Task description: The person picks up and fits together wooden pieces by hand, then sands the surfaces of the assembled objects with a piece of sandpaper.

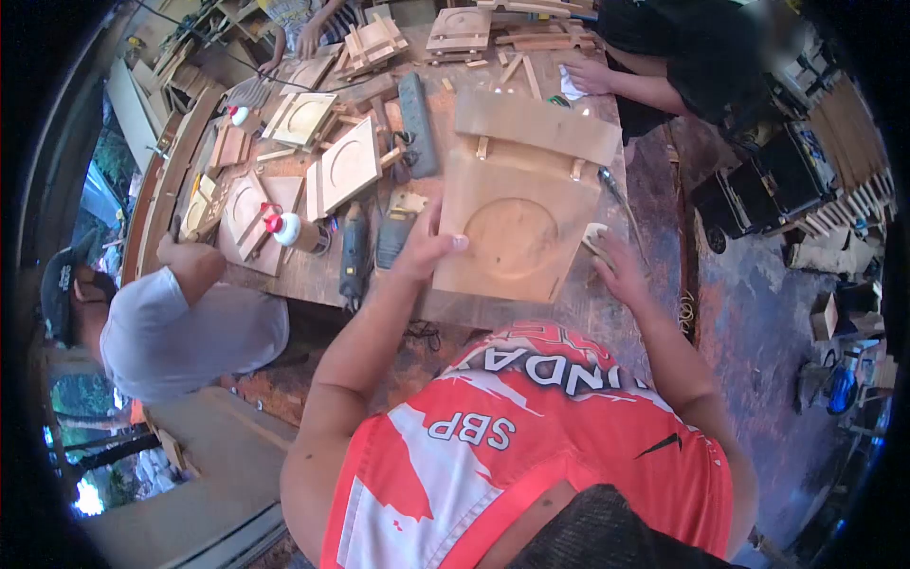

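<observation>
Pale wooden panel (512,237), round recess, curved crosspiece at far end: at tabletop's (586,305) near edge, between hands, long axis pointing away from person. Left hand (431,250) nearer, fingers pinching left edge; right hand (621,270) just beside right edge, fingers pinching small cream pad (595,237).

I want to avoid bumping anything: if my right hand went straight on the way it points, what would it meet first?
Your right hand, with the small pale pad at its fingers, would likely meet the right edge of the wooden piece first; depth is unclear, so they may already touch.
</observation>
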A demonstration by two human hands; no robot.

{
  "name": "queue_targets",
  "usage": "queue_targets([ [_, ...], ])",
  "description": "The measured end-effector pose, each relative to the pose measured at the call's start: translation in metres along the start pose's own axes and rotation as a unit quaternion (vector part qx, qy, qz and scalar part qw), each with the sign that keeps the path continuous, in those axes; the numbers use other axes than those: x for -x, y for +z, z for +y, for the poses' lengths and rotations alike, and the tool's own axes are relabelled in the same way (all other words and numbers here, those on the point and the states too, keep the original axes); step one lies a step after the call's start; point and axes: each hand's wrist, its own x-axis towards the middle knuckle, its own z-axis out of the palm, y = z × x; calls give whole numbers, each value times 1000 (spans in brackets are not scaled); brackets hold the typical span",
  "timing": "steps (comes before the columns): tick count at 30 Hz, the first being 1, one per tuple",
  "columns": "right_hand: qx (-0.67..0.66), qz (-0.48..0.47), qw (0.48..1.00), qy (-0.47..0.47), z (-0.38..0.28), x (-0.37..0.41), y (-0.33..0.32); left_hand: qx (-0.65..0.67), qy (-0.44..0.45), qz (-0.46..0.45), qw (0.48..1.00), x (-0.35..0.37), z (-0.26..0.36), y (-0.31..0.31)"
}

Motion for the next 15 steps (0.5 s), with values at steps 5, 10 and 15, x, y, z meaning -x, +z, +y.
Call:
queue_targets([
  [5, -605, 87, 775, 159, -24, -1, -2, 59, -67, 69, 994, 29, -51, 59],
  [10, -675, -52, 707, 205, -51, 0, -31, -26, -77, 86, 993, 50, -79, 100],
  [15, -421, -59, 903, 61, -36, 14, -67, -252, -26, 26, 967, 61, -69, 112],
])
